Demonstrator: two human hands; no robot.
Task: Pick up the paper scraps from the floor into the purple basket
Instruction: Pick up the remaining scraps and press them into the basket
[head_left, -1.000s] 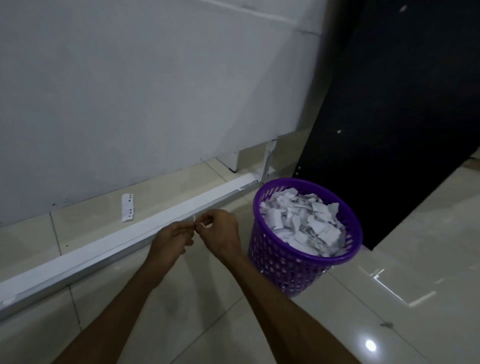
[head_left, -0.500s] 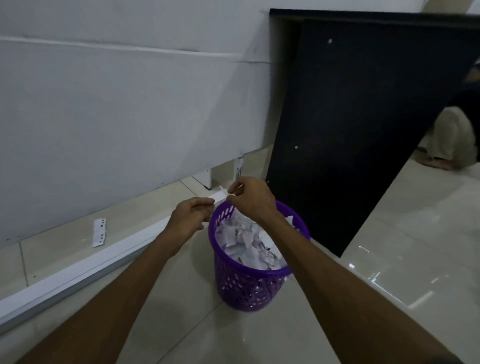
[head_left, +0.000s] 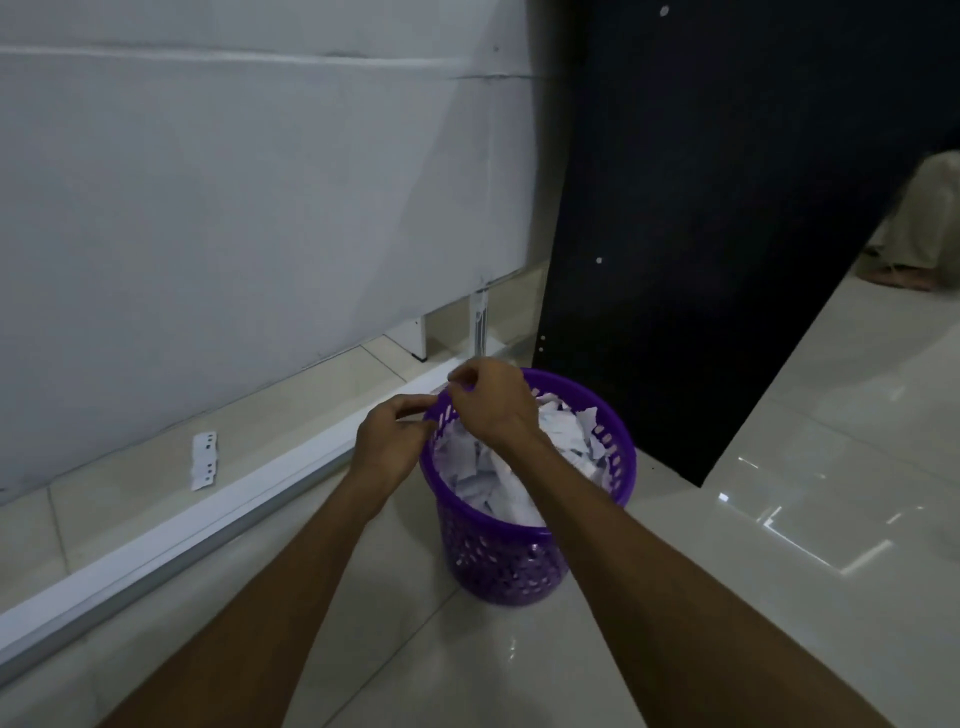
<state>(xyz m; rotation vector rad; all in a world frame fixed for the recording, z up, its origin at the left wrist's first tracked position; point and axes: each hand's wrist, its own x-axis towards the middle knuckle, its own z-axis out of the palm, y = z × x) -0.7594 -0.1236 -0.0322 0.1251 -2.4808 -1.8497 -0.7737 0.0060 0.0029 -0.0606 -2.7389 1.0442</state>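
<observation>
The purple basket stands on the tiled floor, filled with white paper scraps. My right hand hovers over the basket's far left rim, its fingertips pinching a small white scrap. Just outside the left rim is my left hand, with fingers curled and thumb and forefinger close together; nothing shows inside it. One white perforated paper strip lies on the floor to the left, beyond a white rail.
A long white rail runs along the floor in front of a white panel. A tall black board leans behind the basket. A seated person is at the far right. Glossy tiles spread to the right.
My hands rose from floor level by the rail to the basket's rim, the right one carrying the small scrap over the basket. My view shifted so that the basket is centred.
</observation>
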